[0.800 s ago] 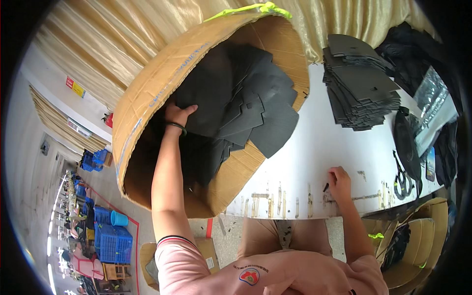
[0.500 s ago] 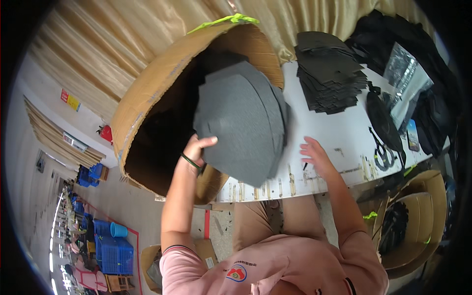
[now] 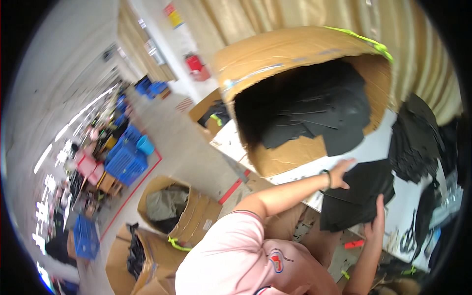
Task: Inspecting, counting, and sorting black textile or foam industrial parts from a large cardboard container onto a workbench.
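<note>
A stack of dark grey, flat, cut sheets (image 3: 356, 196) is at the table's near edge, partly jutting over it, between my two hands. My left hand (image 3: 340, 175) is at the stack's upper left edge with its fingers spread. Along the stack's lower right edge, my right hand (image 3: 376, 223) grips the sheets, its other fingers partly hidden. Beyond them a large cardboard box (image 3: 295, 155) lies on its side on the table, its mouth toward me. More dark sheets (image 3: 334, 108) lie inside it, some poking out over the lower flap.
Another pile of dark sheets (image 3: 415, 140) is on the white table (image 3: 398, 216) at right, near scissors (image 3: 408, 241) and clear plastic (image 3: 446, 206). Cardboard boxes (image 3: 196, 216) stand on the floor at left. Blue crates (image 3: 127, 164) are farther off.
My view has swung left. The stack has come away from the box mouth to the table's near edge. My right hand, free before, now grips it; my left hand's fingers have spread.
</note>
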A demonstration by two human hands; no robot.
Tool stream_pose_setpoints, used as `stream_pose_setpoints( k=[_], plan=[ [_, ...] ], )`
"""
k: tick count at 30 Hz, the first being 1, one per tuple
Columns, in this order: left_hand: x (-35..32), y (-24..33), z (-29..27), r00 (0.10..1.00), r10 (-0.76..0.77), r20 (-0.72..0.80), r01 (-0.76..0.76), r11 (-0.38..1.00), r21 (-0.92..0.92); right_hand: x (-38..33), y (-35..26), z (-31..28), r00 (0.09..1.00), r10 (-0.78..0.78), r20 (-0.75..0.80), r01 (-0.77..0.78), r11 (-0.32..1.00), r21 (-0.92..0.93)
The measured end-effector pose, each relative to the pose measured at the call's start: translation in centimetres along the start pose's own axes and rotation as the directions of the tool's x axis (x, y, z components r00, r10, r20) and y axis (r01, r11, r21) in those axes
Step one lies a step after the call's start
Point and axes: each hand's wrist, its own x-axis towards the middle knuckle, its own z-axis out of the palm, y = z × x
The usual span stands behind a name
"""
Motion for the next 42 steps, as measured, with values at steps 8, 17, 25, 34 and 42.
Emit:
stream_pose_setpoints(
  k=[8, 17, 25, 34, 42],
  plan=[
    [1.5, 9.9, -5.3, 0.891, -0.254, 0.377, 0.264, 0.964, 0.025, 0.9, -2.5, 5.6, 0.970, 0.217, 0.109, -0.210, 0.975, -0.073],
    [5.1, 12.0, -10.4, 0.688, -0.291, 0.665, 0.503, 0.852, -0.146, 1.4, -1.2, 7.5, 1.000, -0.031, 0.000, 0.028, 0.886, -0.462],
    [6.3, 11.8, -10.8, 0.525, -0.161, 0.836, 0.685, 0.663, -0.302, 2.6, 1.4, 6.2, 0.774, -0.619, 0.132, 0.396, 0.311, -0.864],
    [4.3, 12.4, -10.9, 0.854, -0.267, 0.446, 0.094, 0.924, 0.372, 3.1, 7.7, 5.4, 0.798, -0.602, 0.019, 0.351, 0.440, -0.826],
    [6.1, 18.1, -10.9, 0.769, -0.223, 0.598, -0.120, 0.870, 0.479, 2.5, 8.5, 5.3, 0.765, -0.643, -0.025, 0.492, 0.610, -0.621]
  ],
)
